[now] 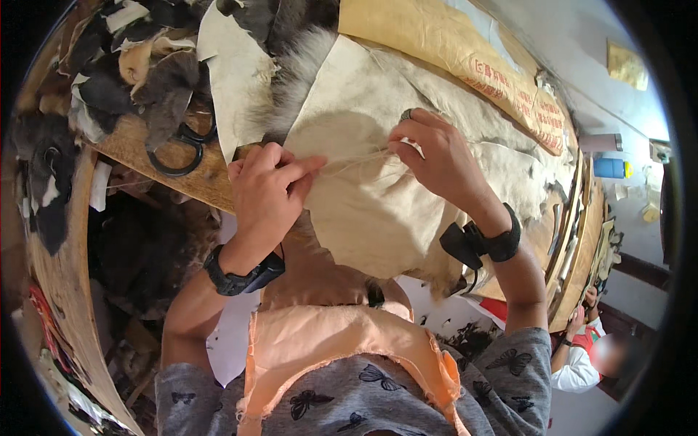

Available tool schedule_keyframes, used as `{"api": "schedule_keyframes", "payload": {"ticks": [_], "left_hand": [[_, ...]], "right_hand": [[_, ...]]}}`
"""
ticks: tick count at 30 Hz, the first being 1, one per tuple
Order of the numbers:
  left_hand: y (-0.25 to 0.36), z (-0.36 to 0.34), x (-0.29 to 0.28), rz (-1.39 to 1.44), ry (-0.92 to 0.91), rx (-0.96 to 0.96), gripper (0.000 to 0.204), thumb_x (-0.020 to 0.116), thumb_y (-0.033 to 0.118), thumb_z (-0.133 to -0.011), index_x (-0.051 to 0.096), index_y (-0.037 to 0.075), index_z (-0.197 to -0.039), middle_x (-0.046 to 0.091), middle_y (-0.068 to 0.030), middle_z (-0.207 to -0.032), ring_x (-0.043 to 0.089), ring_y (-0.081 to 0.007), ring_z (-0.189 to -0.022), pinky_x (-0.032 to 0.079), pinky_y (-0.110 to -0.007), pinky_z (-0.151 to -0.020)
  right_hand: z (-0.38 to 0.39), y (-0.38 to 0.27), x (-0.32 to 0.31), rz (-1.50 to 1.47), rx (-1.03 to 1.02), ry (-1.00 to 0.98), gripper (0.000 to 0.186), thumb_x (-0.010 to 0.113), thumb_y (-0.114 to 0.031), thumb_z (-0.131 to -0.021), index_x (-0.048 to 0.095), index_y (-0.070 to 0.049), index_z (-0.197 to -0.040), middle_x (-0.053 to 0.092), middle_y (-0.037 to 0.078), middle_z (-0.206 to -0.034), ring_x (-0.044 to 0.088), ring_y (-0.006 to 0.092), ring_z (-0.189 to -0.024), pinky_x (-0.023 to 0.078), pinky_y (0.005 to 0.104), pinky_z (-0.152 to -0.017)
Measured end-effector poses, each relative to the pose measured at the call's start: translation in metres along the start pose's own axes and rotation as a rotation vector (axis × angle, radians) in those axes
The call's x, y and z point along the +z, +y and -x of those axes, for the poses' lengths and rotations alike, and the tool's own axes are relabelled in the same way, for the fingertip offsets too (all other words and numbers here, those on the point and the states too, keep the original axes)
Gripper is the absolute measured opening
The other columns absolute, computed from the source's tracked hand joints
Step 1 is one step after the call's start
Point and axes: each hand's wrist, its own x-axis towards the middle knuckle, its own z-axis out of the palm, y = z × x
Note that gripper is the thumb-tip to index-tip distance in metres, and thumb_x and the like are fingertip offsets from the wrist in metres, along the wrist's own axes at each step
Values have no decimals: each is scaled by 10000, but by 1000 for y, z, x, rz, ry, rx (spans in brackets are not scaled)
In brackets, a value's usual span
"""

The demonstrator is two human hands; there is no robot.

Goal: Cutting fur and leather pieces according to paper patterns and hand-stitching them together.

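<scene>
A large cream-coloured fur hide (392,211), skin side up, lies spread over the table and hangs toward my lap. My left hand (269,182) is closed at its left edge, fingers pinching the hide, the index finger pointing right. Pale loose thread (356,158) runs in slack strands from near those fingertips across the hide. Its other end meets my right hand (436,156), raised above the skin with thumb and fingers pinched on the thread. Whether a needle is there too is too small to tell. A ring sits on one right finger.
Black-handled scissors (174,160) lie left of my left hand, beside a pile of dark fur scraps (138,80). A pale hide piece (236,80) and a brown paper sheet (436,43) lie farther back. Another person (582,363) is at the far right.
</scene>
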Motion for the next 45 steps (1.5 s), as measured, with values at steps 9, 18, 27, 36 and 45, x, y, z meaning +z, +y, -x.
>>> {"api": "schedule_keyframes", "payload": {"ticks": [9,18,27,36,45], "left_hand": [[-6,3,0,-12,32,-8,217,686,146,-706,724,291,-864,465,56,-721,498,-126,-747,296,-325,-692],[-1,0,-3,0,-17,-35,208,680,142,-708,725,268,-868,463,48,-714,498,-121,-721,304,-314,-677],[0,-2,-6,-12,-56,-35,194,675,157,-728,728,256,-886,472,41,-718,496,-128,-745,303,-309,-687],[1,0,-7,-13,-58,-52,196,679,167,-741,727,251,-911,502,35,-736,504,-137,-761,319,-310,-711],[1,1,-5,-41,-9,-27,178,683,179,-735,729,257,-889,501,50,-722,507,-117,-728,311,-300,-698]], "right_hand": [[1,16,4,25,-146,39,114,644,-46,-700,600,-56,-805,559,90,-762,537,306,-797,449,405,-689],[1,32,-1,-199,-112,46,69,598,-64,-764,566,-31,-815,598,104,-780,569,297,-753,460,377,-682],[8,37,-3,-190,-189,48,156,612,-60,-752,562,-44,-899,585,89,-848,561,306,-849,465,397,-725],[-1,40,10,-282,-146,-18,85,637,-86,-710,594,-47,-773,585,83,-782,566,289,-771,465,381,-699],[25,13,-44,-416,-35,-93,29,581,-33,-768,594,-35,-794,624,78,-710,620,245,-661,478,311,-599]]}}
